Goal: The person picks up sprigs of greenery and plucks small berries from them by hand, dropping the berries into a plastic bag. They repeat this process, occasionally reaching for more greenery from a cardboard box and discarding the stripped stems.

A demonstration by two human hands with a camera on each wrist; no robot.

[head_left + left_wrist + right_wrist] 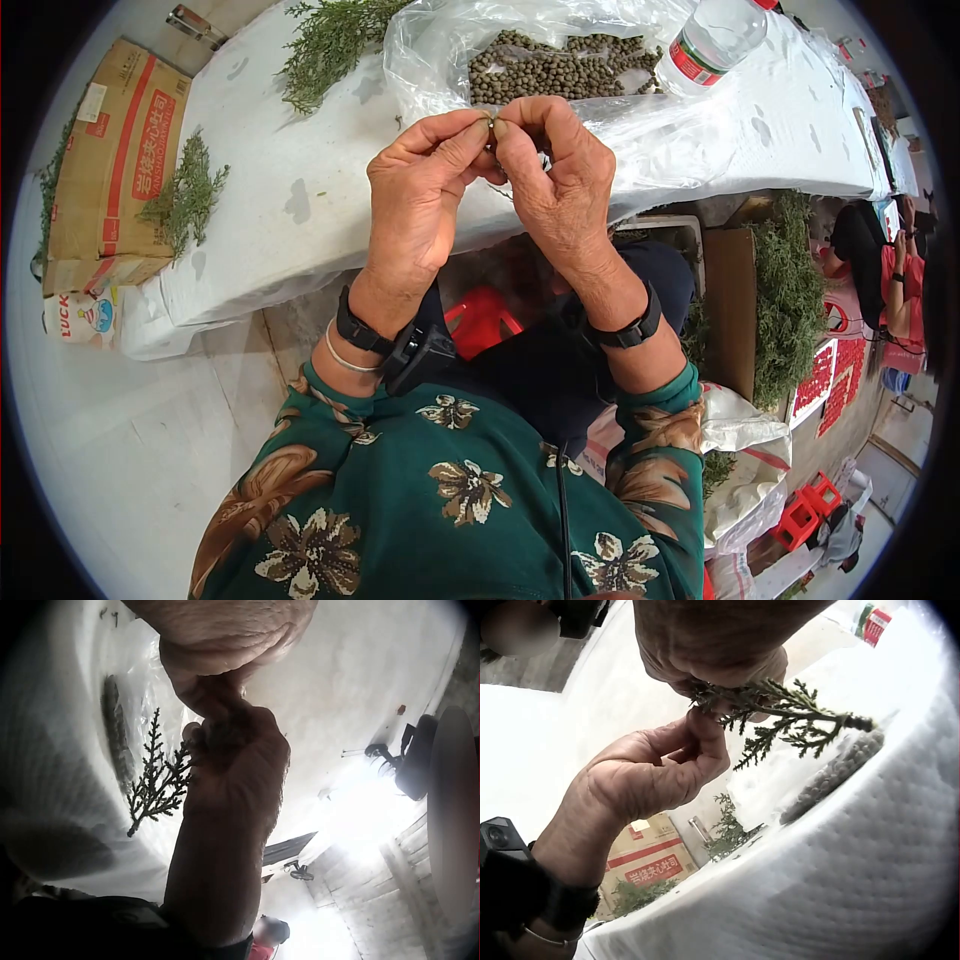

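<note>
Over the near edge of the white-covered table, the left hand (425, 195) and right hand (560, 180) meet fingertip to fingertip. Thumb and forefinger of each pinch at a tiny dark piece (491, 122) between them; I cannot tell what it is. A green conifer sprig (802, 724) sticks out from under the right hand, its cut stem end pointing away from the fingers. In the left wrist view the same sprig (157, 784) stands out beside the right hand. Curled fingers hide its leafy end.
Beyond the hands a clear plastic bag (430, 60) holds many small brownish-green balls (560, 75). A water bottle (715, 45) lies at its right. Loose conifer branches (335, 45) and a cardboard box (115, 150) are on the left. More greenery (785, 300) stands at the right.
</note>
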